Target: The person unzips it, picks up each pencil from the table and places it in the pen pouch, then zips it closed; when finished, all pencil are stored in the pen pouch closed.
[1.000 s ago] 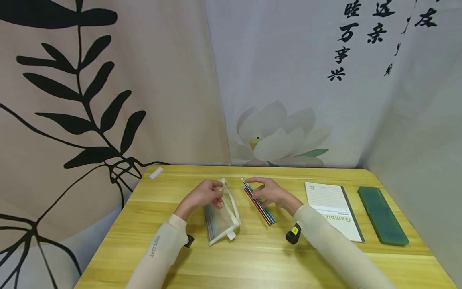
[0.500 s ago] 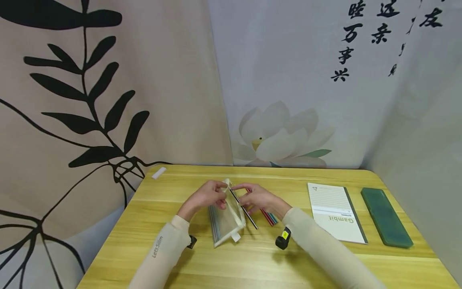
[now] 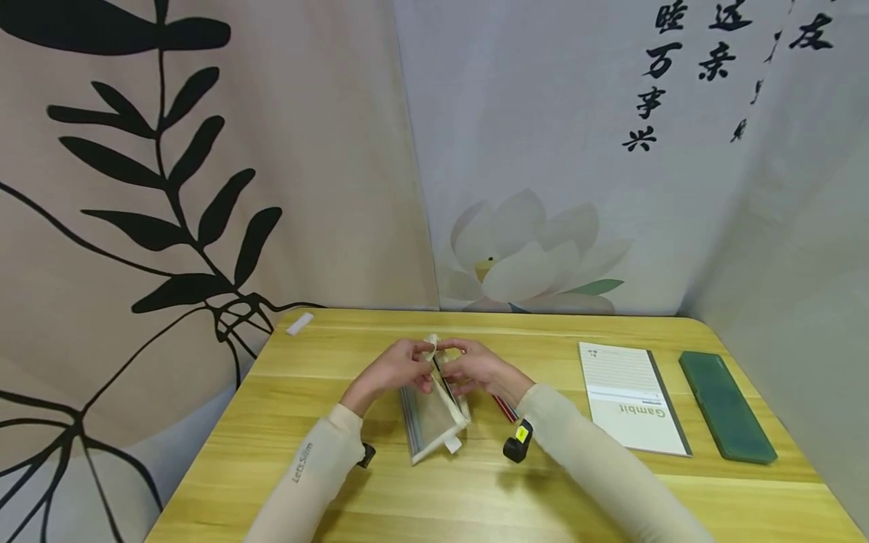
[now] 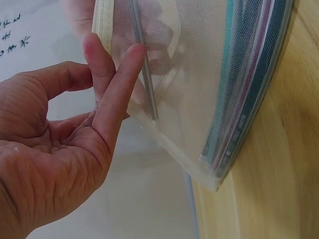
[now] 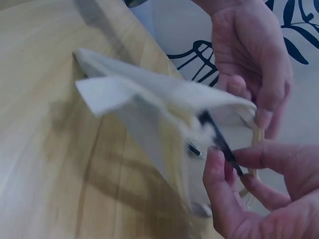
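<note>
A see-through mesh pencil pouch (image 3: 431,430) with cream edging stands on the table, its mouth spread apart. My left hand (image 3: 397,367) pinches the rim at the far end of that mouth. Between the fingertips of my right hand (image 3: 478,366) is a dark pencil (image 5: 219,139), reaching into the mouth. Through the mesh in the left wrist view, this pencil (image 4: 150,94) shows inside the pouch. Several other pencils (image 4: 234,94) lie along the pouch's bottom. Red pencils (image 3: 505,409) on the table are partly hidden by my right hand and sleeve.
To the right lie a notepad (image 3: 627,407) marked Gambit and a green case (image 3: 728,407). A small white block (image 3: 299,324) is at the table's back left corner. Printed curtains hang right behind the table's far edge.
My right hand has carried the dark pencil left from the pencils on the table and put it into the pouch mouth. My left hand keeps its grip on the rim.
</note>
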Available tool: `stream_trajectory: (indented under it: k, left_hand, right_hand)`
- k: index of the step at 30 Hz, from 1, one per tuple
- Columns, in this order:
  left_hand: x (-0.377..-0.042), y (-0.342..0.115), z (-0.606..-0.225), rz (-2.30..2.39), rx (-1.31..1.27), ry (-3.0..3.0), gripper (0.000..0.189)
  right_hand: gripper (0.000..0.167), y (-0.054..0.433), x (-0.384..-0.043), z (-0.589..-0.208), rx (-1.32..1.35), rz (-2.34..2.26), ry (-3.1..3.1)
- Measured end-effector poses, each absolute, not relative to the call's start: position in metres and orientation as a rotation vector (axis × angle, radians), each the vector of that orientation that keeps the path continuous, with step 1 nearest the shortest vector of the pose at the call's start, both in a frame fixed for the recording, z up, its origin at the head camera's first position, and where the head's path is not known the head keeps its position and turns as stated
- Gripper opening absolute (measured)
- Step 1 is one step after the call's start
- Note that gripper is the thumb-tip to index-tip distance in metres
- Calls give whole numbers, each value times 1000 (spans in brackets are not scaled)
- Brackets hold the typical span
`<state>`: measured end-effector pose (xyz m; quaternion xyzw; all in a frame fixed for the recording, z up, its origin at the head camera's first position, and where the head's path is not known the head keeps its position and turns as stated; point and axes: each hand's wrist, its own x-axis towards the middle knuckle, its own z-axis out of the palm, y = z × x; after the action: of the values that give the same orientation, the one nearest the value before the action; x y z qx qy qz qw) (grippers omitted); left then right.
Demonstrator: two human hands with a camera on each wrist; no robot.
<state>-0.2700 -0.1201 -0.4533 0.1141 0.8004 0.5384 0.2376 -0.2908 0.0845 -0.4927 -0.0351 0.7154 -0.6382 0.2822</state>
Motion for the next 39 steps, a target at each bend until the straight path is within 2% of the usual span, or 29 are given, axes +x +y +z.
stream_trajectory:
  k: [7, 15, 29, 39]
  left_hand:
    - [-271, -117, -452, 1478, 288, 2191, 61]
    - [-271, -116, -455, 1476, 309, 2186, 61]
    - [-273, -126, -454, 1505, 256, 2249, 60]
    - [-273, -138, -453, 1553, 225, 2238, 60]
  right_hand:
    - [73, 77, -284, -495, -133, -1708, 1941]
    - [66, 75, -281, -504, -127, -1711, 1959]
    - [53, 97, -278, -497, -220, -1721, 1984]
    - [38, 143, -295, -497, -179, -1713, 2243]
